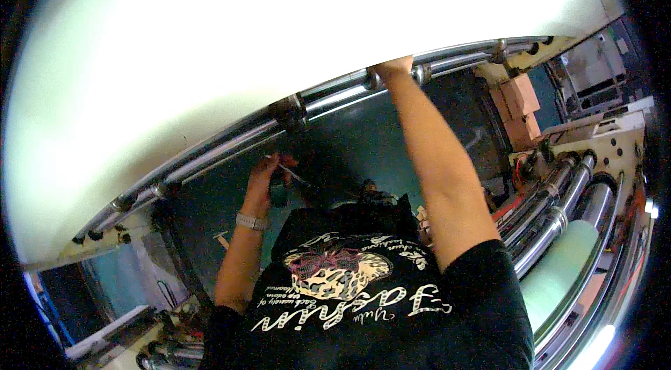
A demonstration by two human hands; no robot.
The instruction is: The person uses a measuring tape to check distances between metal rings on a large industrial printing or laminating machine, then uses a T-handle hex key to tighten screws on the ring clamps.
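My left hand point(263, 176), with a pale watch on the wrist, is low in front of my body. Its fingers are closed round a thin, pale, stick-like thing point(292, 173), too dark and blurred to name. My right arm stretches up and forward to the metal rollers point(339, 99). There my right hand point(395, 67) is at the lower edge of a large, bright white curved surface point(210, 34). Its fingers are hidden behind that edge and a roller, so their grip does not show.
Dark collars and brackets point(288, 111) join the long rollers. At right stand more steel rollers point(559, 209), one bearing pale green material point(563, 269). Cardboard boxes point(518, 101) are stacked beyond. A dark green floor point(363, 132) lies below, with machine frames on both sides.
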